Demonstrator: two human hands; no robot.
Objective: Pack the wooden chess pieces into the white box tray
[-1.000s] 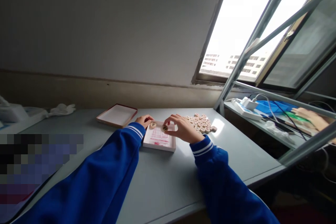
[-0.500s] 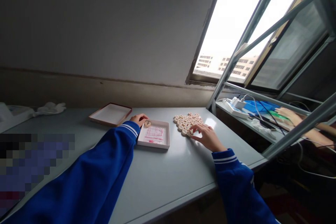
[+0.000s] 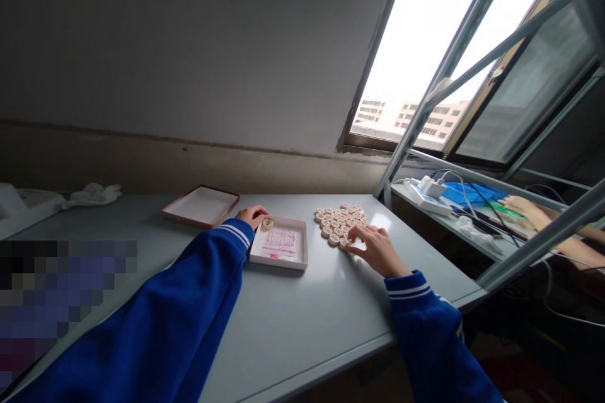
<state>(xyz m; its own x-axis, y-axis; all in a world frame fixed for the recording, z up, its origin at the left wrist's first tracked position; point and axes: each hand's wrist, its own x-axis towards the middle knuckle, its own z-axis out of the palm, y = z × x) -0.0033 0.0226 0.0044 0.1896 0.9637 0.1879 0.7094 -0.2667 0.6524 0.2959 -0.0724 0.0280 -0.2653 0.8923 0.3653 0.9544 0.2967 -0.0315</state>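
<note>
A shallow white box with a pink-printed sheet lies on the grey table. My left hand rests at the box's far left corner, fingers curled beside one round wooden piece lying inside the box. To the right lies a cluster of several round wooden pieces. My right hand reaches onto the near edge of that cluster, fingers bent over a piece there; whether it grips one is hidden. Both arms wear blue sleeves with white cuff stripes.
The box's lid lies open side up, behind and left of the box. White cloth sits at the far left. A metal frame stands to the right; beyond it another person's hand is by a blue tray and cables.
My right hand left the box, where it held a piece, and moved right to the cluster of pieces. My left hand stayed at the box corner. The camera shifted slightly.
</note>
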